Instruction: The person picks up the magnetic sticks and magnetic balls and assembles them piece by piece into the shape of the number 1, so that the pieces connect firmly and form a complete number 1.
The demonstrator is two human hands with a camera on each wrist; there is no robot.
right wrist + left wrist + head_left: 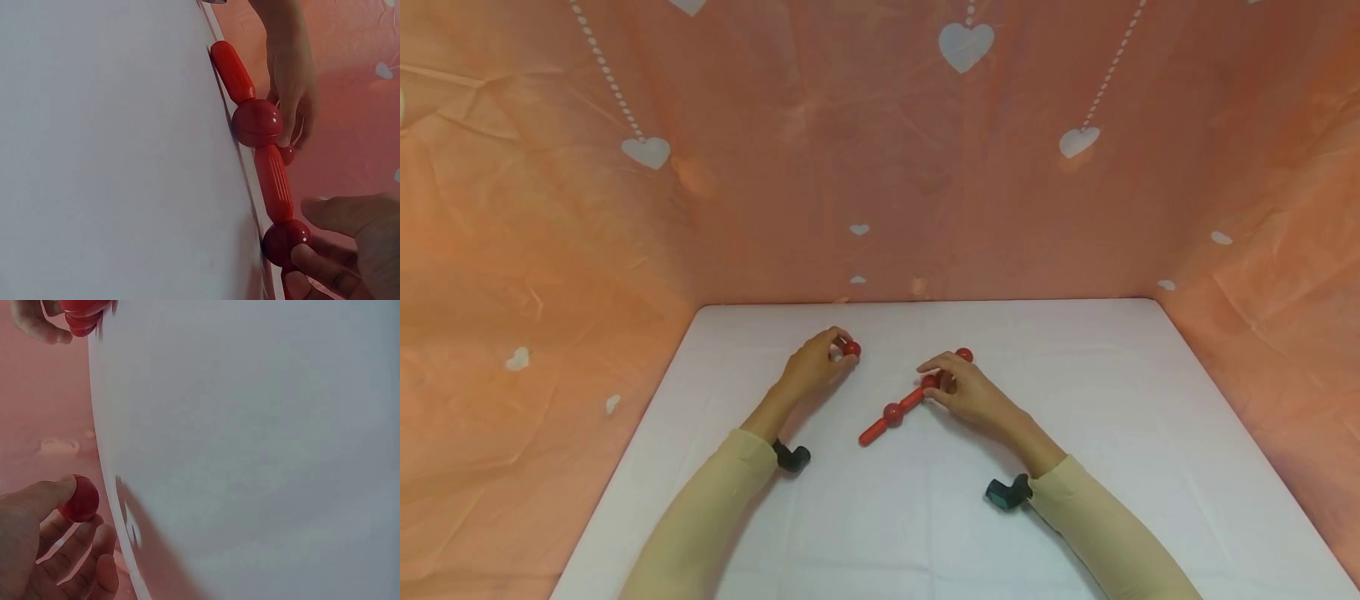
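Observation:
My left hand (pixel 815 361), at the table's far side, pinches a glossy red ball (pixel 852 349) between thumb and fingers; the left wrist view shows the same ball (pixel 80 499) at the thumb tip. To the right lies a slanting chain of red rods (pixel 873 432) and red balls (pixel 892 414), joined end to end. My right hand (pixel 973 396) is over its upper part, hiding some of it. In the right wrist view a fingertip touches one ball (pixel 286 242) of the chain, while the thumb stands apart from it. Beyond the hand shows the chain's far ball (pixel 964 355).
A white-covered table (pixel 850 525) carries everything. Orange cloth (pixel 775 167) with white hearts rises behind it and at both sides. Dark wrist cameras (pixel 792 457) stick out inward from the beige sleeves (pixel 707 508), close above the tabletop.

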